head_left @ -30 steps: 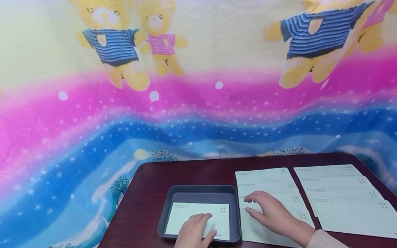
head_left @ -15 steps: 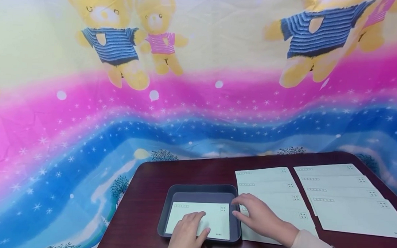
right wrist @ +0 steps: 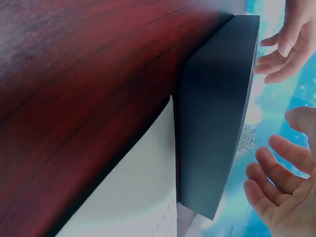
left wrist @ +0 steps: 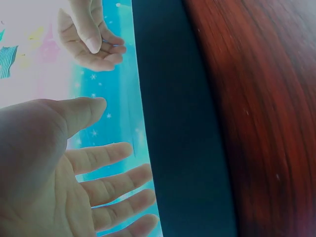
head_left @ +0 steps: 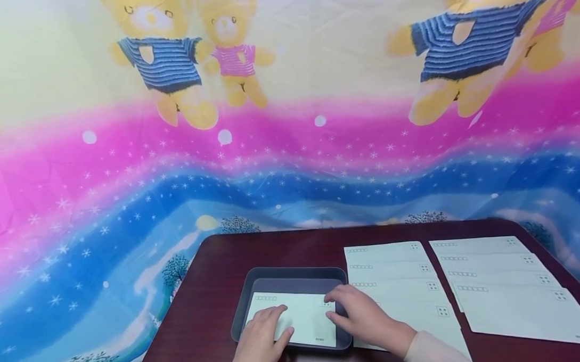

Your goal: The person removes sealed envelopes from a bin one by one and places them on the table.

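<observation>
A white envelope with a row of small boxes and a stamp square lies in the dark grey tray. My left hand is over the envelope's left part, fingers extended and thumb apart. My right hand reaches over the tray's right rim, its fingertips overlapping the stamp corner in the head view. In the left wrist view, the left hand has spread fingers with nothing between them, beside the tray wall. The right wrist view shows my right hand with loosely bent fingers, holding nothing.
Right of the tray lies a column of overlapping envelopes, partly behind the right forearm. A second overlapping column of envelopes lies farther right. Behind the dark red table hangs a cloth printed with bears.
My right hand has moved left, from over the middle envelope column to over the tray's right side. The left hand has shifted slightly left. The envelope in the tray stays in place.
</observation>
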Available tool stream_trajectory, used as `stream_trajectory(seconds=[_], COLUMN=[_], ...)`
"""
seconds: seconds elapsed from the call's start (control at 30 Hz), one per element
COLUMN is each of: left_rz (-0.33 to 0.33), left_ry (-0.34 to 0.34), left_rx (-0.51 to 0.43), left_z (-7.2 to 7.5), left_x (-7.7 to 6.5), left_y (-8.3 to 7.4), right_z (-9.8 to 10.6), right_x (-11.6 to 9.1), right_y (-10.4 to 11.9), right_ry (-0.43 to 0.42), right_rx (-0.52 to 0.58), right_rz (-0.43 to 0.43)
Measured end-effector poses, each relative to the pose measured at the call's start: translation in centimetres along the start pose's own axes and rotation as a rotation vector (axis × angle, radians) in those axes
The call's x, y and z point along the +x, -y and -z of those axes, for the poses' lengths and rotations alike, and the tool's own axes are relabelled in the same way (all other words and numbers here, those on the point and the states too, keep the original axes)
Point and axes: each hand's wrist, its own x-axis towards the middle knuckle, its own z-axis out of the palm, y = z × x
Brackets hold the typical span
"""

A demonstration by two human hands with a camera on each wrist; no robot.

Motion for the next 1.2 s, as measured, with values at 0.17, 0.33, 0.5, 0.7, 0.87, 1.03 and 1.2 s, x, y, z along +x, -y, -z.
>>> stream_trajectory(seconds=[0.17, 0.33, 0.5, 0.7, 0.87, 1.03, 1.2], left_rz=[0.044, 0.086, 0.097, 0.116, 0.131, 0.139, 0.165], left_ry=[0.044, 0.058, 0.032, 0.019, 0.012, -0.008, -0.004], left_rx=[0.005, -0.001, -0.011, -0.001, 0.006, 0.013, 0.023], left_z=[0.3, 0.5, 0.5, 0.6, 0.8, 0.9, 0.8], left_x=[-0.2, -0.4, -0.4, -0.5, -0.5, -0.2, 0.0], left_y=[0.8, 1.4, 1.8, 2.3, 2.6, 3.0, 3.2], right_z=[-0.5, -0.9, -1.2, -1.8, -2.4, -3.0, -3.6], right_x=[0.5, 1.0, 1.5, 2.2, 2.7, 3.1, 3.3], right_y=[0.3, 0.6, 0.8, 0.9, 1.1, 1.2, 1.2], right_ry=[0.021, 0.015, 0.034, 0.058, 0.055, 0.090, 0.155], right_rx=[-0.005, -0.015, -0.007, -0.004, -0.013, -0.009, -0.040], right_rz=[0.002, 0.007, -0.009, -0.027, -0.020, -0.033, -0.049])
